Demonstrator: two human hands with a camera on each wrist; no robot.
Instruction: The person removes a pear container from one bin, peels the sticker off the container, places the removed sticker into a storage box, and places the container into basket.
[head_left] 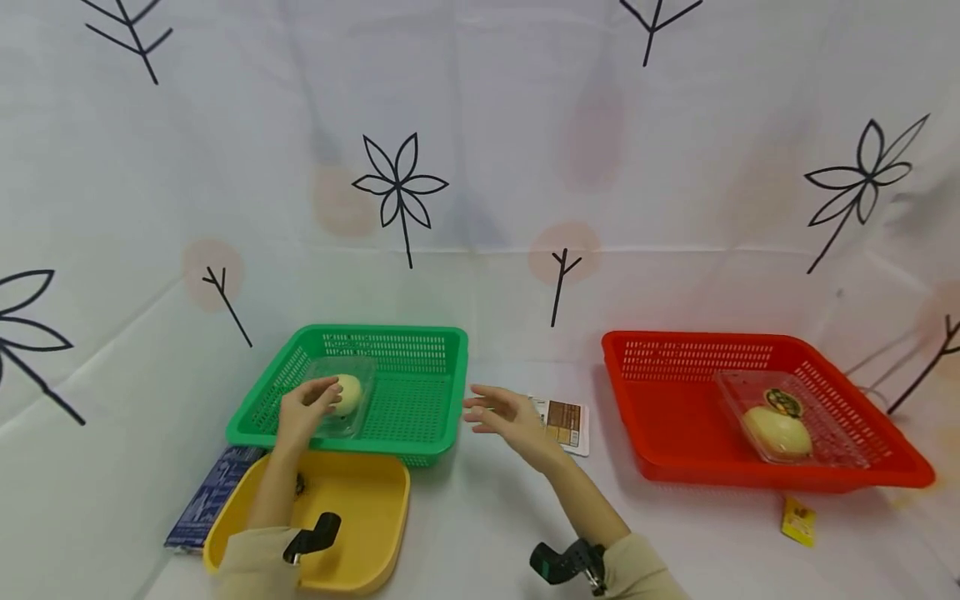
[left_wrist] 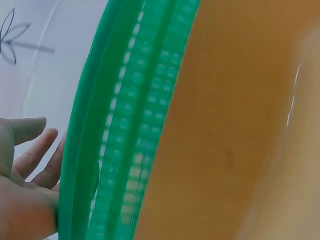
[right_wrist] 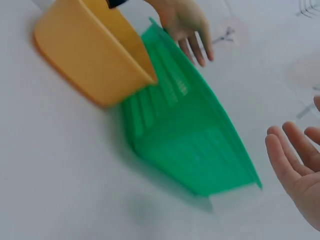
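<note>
My left hand (head_left: 303, 410) hovers over the left side of the green basket (head_left: 420, 400), fingers loosely bent and holding nothing. Beneath and beside its fingers lies a clear plastic box (head_left: 366, 373) with a pale, rounded bun-like item (head_left: 348, 395) showing in it. In the left wrist view, the basket wall hides part of the left hand (left_wrist: 30, 165). My right hand (head_left: 517, 423) is raised just right of the green basket, its fingers relaxed and pointing left. The right wrist view shows that right hand (right_wrist: 302, 162) apart from the basket (right_wrist: 200, 150), with nothing in it.
A yellow tub (head_left: 367, 525) stands in front of the green basket, beside a dark blue packet (head_left: 212, 504). Behind my right hand lies a brown-and-white packet (head_left: 567, 423). At right, a red basket (head_left: 667, 429) holds another clear box (head_left: 836, 442); a small yellow packet (head_left: 798, 522) lies before it.
</note>
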